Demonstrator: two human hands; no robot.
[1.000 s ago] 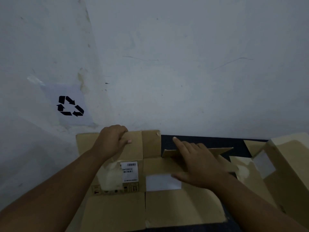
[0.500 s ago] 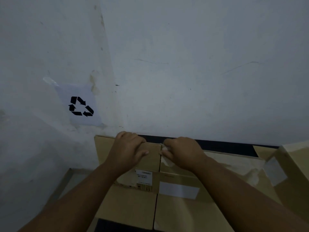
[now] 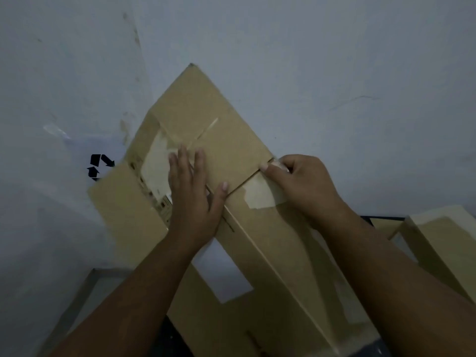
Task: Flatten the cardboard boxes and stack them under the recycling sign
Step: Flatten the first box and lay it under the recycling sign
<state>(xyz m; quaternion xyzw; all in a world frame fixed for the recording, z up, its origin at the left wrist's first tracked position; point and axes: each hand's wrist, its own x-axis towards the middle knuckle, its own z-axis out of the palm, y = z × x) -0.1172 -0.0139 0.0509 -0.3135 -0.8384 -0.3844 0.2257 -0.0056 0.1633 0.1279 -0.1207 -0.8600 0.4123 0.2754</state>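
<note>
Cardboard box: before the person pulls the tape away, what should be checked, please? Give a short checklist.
1. Left hand presses flat on the cardboard box: ok.
2. Right hand pinches the tape end: ok.
3. Tape fully peeled off: not ok, partly stuck.
4. Box flattened: not ok.
5. Recycling sign unobstructed: not ok, box covers part.
6. Space under the sign: cannot tell.

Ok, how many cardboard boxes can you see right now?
2. One cardboard box is held up at centre, left hand flat on it, right hand pinching its tape; a second box sits at the right edge. Others may be out of frame.
</note>
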